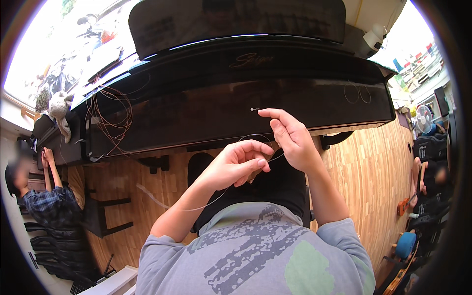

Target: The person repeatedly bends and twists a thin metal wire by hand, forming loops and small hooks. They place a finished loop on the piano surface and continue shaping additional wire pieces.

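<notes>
My left hand [237,164] is closed, its thumb and fingers pinching a thin, pale string [194,210] in front of my lap. A loop of this string rises above the left fingers and crosses toward my right hand [295,143]. The string's other stretch curves over my left forearm and ends in a flat, whitish tip. My right hand is held a little higher, its index finger stretched out and its thumb bent against it. Just past that fingertip a small metallic end piece [254,109] shows against the black piano [196,110]; its grip is partly hidden.
Copper-coloured coiled strings [118,118] hang over the piano's left part, and a thinner coil [358,93] lies at its right. A plush toy [60,105] sits at the far left. One person [49,201] works at the left; another sits at the far right, near a small guitar [403,206].
</notes>
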Motion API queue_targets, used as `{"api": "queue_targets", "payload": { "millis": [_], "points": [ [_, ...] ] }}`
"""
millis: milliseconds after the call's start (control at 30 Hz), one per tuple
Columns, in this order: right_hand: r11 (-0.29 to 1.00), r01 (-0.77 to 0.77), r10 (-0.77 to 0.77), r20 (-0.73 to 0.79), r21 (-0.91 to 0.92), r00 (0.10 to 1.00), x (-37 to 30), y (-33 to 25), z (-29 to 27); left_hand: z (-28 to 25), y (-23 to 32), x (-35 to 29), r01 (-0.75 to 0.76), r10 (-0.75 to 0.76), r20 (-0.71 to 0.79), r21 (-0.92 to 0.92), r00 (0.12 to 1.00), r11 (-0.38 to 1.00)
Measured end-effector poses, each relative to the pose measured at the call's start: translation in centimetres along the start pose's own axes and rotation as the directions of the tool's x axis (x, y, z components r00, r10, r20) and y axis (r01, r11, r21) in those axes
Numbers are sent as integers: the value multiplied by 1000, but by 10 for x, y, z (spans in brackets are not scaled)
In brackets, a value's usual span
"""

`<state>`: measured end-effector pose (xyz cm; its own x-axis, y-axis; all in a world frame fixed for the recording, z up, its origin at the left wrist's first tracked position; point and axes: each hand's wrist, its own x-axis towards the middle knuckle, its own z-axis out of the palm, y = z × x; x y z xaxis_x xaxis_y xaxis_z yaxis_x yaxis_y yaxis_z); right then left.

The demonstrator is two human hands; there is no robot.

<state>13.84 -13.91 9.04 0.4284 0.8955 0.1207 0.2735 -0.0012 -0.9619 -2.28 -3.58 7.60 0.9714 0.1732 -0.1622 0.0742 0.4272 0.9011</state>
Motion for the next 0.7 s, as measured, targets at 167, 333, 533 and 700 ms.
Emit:
{"api": "queue_targets", "payload": {
  "millis": [167, 333, 533, 700],
  "points": [
    [999, -51, 51, 23, 0, 998, -1, -7, -4, 0, -2, 1, -14, 14, 43, 6, 999, 1000],
    [997, 74, -75, 19, 29, 997, 2, 0, -4, 0, -3, 0, -9, 8, 21, 13, 1000, 1000],
    [963, 62, -65, 3, 263, 998, -1, 6, -1, 3, -5, 5, -37, 44, -116, 63, 992, 997],
    [914, -42, 14, 72, 403, 997, -7, 23, 2, 5, -6, 14, -213, 376, -314, 448, 872, 868]
  ]
}}
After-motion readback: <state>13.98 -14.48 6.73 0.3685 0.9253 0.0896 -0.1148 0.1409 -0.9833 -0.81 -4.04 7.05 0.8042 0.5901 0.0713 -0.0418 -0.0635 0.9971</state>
